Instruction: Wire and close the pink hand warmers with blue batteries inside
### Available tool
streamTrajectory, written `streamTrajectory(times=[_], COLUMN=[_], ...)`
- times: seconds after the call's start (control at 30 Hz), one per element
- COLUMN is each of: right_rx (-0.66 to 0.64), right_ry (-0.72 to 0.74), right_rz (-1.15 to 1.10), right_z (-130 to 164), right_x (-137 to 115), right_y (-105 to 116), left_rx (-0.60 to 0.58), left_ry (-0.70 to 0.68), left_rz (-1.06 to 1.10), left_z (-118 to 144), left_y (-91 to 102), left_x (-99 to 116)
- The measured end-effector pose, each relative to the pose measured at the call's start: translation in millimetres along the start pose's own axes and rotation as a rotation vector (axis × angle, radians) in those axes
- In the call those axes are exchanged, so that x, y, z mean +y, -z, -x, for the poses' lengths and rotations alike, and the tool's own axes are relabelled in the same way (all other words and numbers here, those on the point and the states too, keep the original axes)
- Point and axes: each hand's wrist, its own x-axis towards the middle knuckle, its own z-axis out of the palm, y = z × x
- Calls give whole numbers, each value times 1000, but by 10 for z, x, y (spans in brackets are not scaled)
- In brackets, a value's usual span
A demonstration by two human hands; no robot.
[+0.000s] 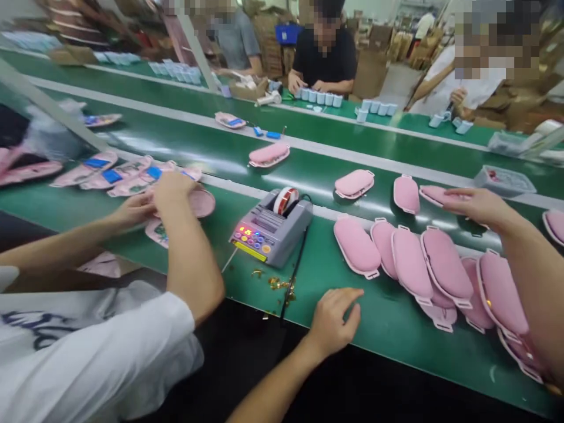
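The person's right hand (480,205) is reaching out over the far side of the green belt (388,335), its fingers lying flat and pointing left across a pink case (430,193); whether they are gripping it I cannot tell. That case is lying with its long axis across the belt, left to right, well beyond the left hand (335,320), so the right hand is much the nearer. The left hand is resting empty at the near edge, fingers loosely curled. Between the two hands a row of pink cases (409,261) is overlapping, long axes running away from the person. Left of the tape dispenser (271,226), a co-worker's hands (174,185) are pressing another pink piece (202,202)
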Motion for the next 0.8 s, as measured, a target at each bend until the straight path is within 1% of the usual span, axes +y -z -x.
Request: streamTrajectory(times=[0.03, 0.07, 0.1, 0.13, 0.17, 0.2, 0.23, 0.27, 0.3, 0.33, 0.37, 0.4, 0.43, 0.5, 0.57, 0.6, 0.67, 0.7, 0.77, 0.8], right_rx=[-89, -178, -235, -273, -299, -346, -399, -446, -462, -460, -447, -436, -429, -427, -427, -432, -484, -528, -619, -648], right_ry=[-62, -106, -108, -68, -9, 34, 77, 91, 114, 100, 81, 56, 24, -59, -176, -245, -340, -349, -309, -272], right_rz=[37, 55, 38, -16, -92, -173, -261, -346, -459, -559, -634, -695, -755, -887, -975, -960, -817, -724, -564, -503], right_z=[74, 179, 321, 498, 704, 927, 1157, 1382, 1595, 1789, 1960, 2104, 2222, 2374, 2432, 2435, 2415, 2402, 2391, 2395], right_x=[41, 11, -96, -275, -509, -775, -1048, -1306, -1530, -1711, -1844, -1929, -1972, -1960, -1872, -1820, -1730, -1699, -1668, -1666], right_y=[114, 238, 355, 442, 481, 464, 392, 277, 134, -16, -158, -280, -374, -477, -495, -490, -481, -483, -507, -526], left_rx=[-5, -5, -4, -9, -25, -52, -88, -126, -153, -159, -145, -123, -103, -49, 41, 110, 248, 302, 379, 395], left_ry=[15, 26, 33, 38, 45, 67, 107, 168, 245, 329, 404, 462, 498, 550, 623, 671, 760, 796, 896, 963], left_rz=[43, 96, 156, 214, 297, 417, 567, 730, 890, 1024, 1110, 1134, 1124, 1043, 927, 870, 780, 744, 686, 670], left_z=[17, 37, 62, 93, 130, 175, 226, 283, 343, 402, 459, 510, 557, 648, 757, 822, 968, 1037, 1133, 1149], left_y=[12, 17, 12, -5, -33, -71, -112, -150, -179, -192, -186, -162, -121, -4, 133, 202, 329, 384, 473, 504], left_x=[5, 13, 22, 30, 36, 42, 47, 53, 61, 72, 86, 103, 122, 163, 195, 207, 224, 236, 282, 322])
